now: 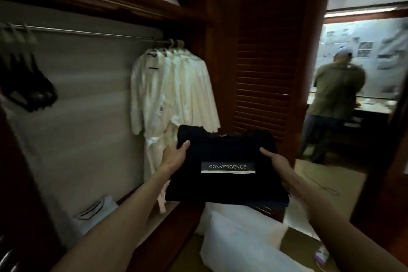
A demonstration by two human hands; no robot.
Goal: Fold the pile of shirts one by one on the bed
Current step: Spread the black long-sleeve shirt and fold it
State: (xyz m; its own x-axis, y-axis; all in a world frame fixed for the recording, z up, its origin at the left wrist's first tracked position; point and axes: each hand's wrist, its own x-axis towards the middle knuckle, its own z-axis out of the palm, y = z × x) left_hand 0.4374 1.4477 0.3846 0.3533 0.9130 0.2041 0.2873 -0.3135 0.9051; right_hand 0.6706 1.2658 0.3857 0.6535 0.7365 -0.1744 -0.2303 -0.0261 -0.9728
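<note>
In front of the open wardrobe (pixel 114 99), you are holding a folded black shirt (pixel 225 161) flat between both hands, its "CONVERGENCE" label facing up. Your left hand (pixel 174 157) grips its left edge, thumb on top and the fingers curled underneath; your right hand (pixel 278 161) grips the right edge the same way. The shirt hangs in the air above the white pillows (pixel 240 234) that lie by the wardrobe's foot, touching neither them nor a shelf.

This one shirt looks finished: it is squared up, several layers thick, and could even be a small stack, though you cannot tell that for sure. It seems to be on its way to being put away, not in the middle of a fold. The bed and the rest of the pile are out of view, so how many shirts are left cannot be judged here. White robes (pixel 174 88) hang from the rail (pixel 88 32) inside, and another person (pixel 335 99) stands at a counter in the room to the right.
</note>
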